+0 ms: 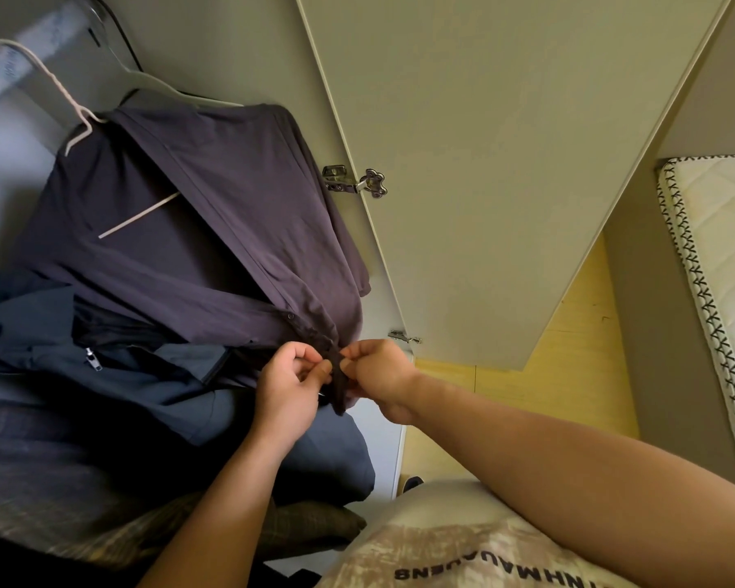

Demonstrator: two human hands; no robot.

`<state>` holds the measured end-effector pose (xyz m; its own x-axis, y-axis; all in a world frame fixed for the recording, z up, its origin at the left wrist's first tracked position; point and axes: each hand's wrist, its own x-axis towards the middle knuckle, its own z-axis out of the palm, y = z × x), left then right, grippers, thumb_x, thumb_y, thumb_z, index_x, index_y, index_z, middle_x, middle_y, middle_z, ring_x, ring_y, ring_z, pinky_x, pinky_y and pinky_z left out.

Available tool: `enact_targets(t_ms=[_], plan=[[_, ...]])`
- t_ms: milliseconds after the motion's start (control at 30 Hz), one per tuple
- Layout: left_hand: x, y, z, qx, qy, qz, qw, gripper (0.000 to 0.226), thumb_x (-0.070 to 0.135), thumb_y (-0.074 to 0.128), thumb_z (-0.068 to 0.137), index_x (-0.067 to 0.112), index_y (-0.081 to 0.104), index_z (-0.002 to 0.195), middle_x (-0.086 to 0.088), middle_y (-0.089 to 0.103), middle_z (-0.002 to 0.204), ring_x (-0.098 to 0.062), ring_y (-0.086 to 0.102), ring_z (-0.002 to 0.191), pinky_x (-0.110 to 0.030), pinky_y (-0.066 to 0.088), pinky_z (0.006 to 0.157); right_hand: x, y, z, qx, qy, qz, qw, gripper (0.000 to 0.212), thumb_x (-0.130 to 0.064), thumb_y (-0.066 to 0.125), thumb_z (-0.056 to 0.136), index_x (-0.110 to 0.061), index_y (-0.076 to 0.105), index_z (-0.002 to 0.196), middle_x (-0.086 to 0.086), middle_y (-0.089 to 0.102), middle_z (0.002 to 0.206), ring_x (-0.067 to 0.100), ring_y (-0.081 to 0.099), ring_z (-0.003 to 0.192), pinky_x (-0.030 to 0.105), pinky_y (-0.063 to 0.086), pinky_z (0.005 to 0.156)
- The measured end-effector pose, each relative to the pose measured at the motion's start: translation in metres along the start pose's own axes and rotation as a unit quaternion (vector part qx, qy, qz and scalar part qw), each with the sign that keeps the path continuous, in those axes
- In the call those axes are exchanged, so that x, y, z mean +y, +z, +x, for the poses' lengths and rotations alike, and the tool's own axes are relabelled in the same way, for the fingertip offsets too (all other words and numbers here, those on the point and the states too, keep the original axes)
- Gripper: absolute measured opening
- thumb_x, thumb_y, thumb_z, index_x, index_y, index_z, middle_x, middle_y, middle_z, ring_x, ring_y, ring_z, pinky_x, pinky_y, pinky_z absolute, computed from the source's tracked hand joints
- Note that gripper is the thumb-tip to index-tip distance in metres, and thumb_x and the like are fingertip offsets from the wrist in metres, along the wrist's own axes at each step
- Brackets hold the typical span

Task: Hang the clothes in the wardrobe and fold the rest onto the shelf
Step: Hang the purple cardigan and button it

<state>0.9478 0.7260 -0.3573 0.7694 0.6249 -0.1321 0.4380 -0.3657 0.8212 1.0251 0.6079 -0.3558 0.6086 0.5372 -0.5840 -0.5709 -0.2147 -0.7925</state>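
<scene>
Two hands are held at the bottom front edge of the dark purple shirt (pixel 196 231), which is hung on a white hanger (pixel 79 116) inside the wardrobe. The buttoned strip of the shirt is pinched by the left hand (pixel 289 384) between thumb and curled forefinger. The same strip is pinched just across from it by the right hand (pixel 378 375), its fingers likewise curled. The dark fabric is held between the two hands, which are nearly touching. Below the shirt, partly under its hem, a blue jacket (pixel 115 375) with a metal zip is heaped. A second, grey hanger (pixel 162 84) is seen above the shirt's shoulder. The open wardrobe door (pixel 506 163) is seen to the right of the shirt, a metal hinge (pixel 353 180) being fixed just beside the shirt's sleeve. Farther right of the shirt, beyond the door, a quilted mattress (pixel 722 269) is seen.
</scene>
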Motion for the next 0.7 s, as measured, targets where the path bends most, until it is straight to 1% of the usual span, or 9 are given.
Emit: enact_targets(t_ms=[67, 133, 233, 300, 367, 433, 533, 633, 700], plan=[[0.000, 0.001, -0.003, 0.003, 0.002, -0.003, 1.000, 0.027, -0.004, 0.065, 0.088, 0.018, 0.051, 0.079, -0.005, 0.069, 0.075, -0.018, 0.065, 0.070, -0.028, 0.052, 0.071, 0.001, -0.001, 0.000, -0.034, 0.031, 0.078, 0.996, 0.022, 0.005, 0.046, 0.099, -0.007, 0.062, 0.089, 0.007, 0.064, 0.068, 0.012, 0.061, 0.049, 0.029, 0.055, 0.056], [0.001, 0.002, -0.004, 0.007, 0.000, 0.000, 1.000, 0.031, -0.004, 0.065, 0.088, 0.019, 0.047, 0.078, -0.004, 0.069, 0.077, -0.020, 0.065, 0.072, -0.032, 0.052, 0.074, 0.001, -0.002, 0.000, -0.032, 0.032, 0.073, 0.996, 0.021, 0.004, 0.048, 0.099, -0.008, 0.062, 0.088, 0.005, 0.063, 0.067, 0.011, 0.060, 0.052, 0.025, 0.052, 0.055], [0.004, 0.003, -0.003, 0.025, -0.014, 0.002, 1.000, 0.031, -0.002, 0.067, 0.085, 0.020, 0.046, 0.078, -0.004, 0.070, 0.078, -0.022, 0.066, 0.073, -0.035, 0.051, 0.074, 0.004, -0.002, 0.001, 0.011, -0.030, -0.046, 0.998, 0.014, -0.004, 0.058, 0.095, -0.014, 0.064, 0.087, 0.002, 0.063, 0.075, 0.014, 0.059, 0.060, 0.025, 0.054, 0.057], [0.007, 0.001, -0.001, 0.041, -0.023, 0.002, 0.999, 0.029, -0.001, 0.069, 0.082, 0.019, 0.048, 0.077, -0.002, 0.069, 0.074, -0.019, 0.064, 0.068, -0.030, 0.049, 0.069, 0.006, -0.001, 0.000, 0.014, -0.083, -0.095, 0.992, 0.008, -0.011, 0.069, 0.090, -0.015, 0.064, 0.094, 0.002, 0.064, 0.082, 0.019, 0.064, 0.069, 0.033, 0.061, 0.065], [0.011, -0.001, 0.001, 0.048, -0.049, -0.021, 0.997, 0.026, 0.000, 0.070, 0.080, 0.017, 0.050, 0.076, 0.000, 0.064, 0.067, -0.015, 0.056, 0.060, -0.023, 0.046, 0.061, 0.008, 0.000, -0.001, 0.015, -0.131, -0.163, 0.978, 0.023, -0.022, 0.079, 0.083, -0.016, 0.063, 0.098, 0.003, 0.067, 0.090, 0.025, 0.069, 0.075, 0.039, 0.062, 0.069], [0.013, -0.002, 0.003, 0.046, -0.088, -0.081, 0.992, 0.025, 0.004, 0.073, 0.072, 0.015, 0.051, 0.076, -0.001, 0.059, 0.061, -0.019, 0.052, 0.061, -0.029, 0.046, 0.063, 0.010, 0.002, -0.001, 0.023, -0.173, -0.233, 0.957, 0.030, -0.031, 0.082, 0.080, -0.019, 0.063, 0.099, 0.002, 0.069, 0.093, 0.023, 0.069, 0.078, 0.039, 0.061, 0.073], [0.014, -0.003, 0.004, 0.032, -0.120, -0.143, 0.982, 0.021, 0.010, 0.068, 0.063, 0.013, 0.053, 0.078, -0.007, 0.061, 0.063, -0.024, 0.057, 0.068, -0.042, 0.051, 0.074, 0.010, 0.002, -0.001, 0.052, -0.214, -0.274, 0.936, 0.027, -0.031, 0.080, 0.082, -0.016, 0.065, 0.098, -0.002, 0.065, 0.088, 0.017, 0.062, 0.075, 0.027, 0.054, 0.072], [0.012, -0.001, 0.003, 0.027, -0.134, -0.183, 0.974, 0.019, -0.007, 0.064, 0.079, 0.007, 0.052, 0.078, -0.014, 0.060, 0.064, -0.028, 0.061, 0.069, -0.043, 0.053, 0.078, 0.007, -0.001, -0.003, 0.066, -0.224, -0.273, 0.933, 0.012, -0.019, 0.077, 0.085, -0.013, 0.068, 0.090, -0.011, 0.059, 0.073, 0.004, 0.055, 0.064, 0.008, 0.042, 0.059], [0.011, 0.000, 0.004, 0.025, -0.138, -0.187, 0.972, 0.019, -0.010, 0.062, 0.084, 0.006, 0.053, 0.078, -0.018, 0.061, 0.067, -0.031, 0.063, 0.071, -0.043, 0.053, 0.077, 0.007, -0.002, -0.004, 0.062, -0.219, -0.263, 0.937, 0.007, -0.015, 0.074, 0.087, -0.015, 0.068, 0.084, -0.015, 0.059, 0.068, -0.004, 0.057, 0.058, 0.007, 0.044, 0.059]])
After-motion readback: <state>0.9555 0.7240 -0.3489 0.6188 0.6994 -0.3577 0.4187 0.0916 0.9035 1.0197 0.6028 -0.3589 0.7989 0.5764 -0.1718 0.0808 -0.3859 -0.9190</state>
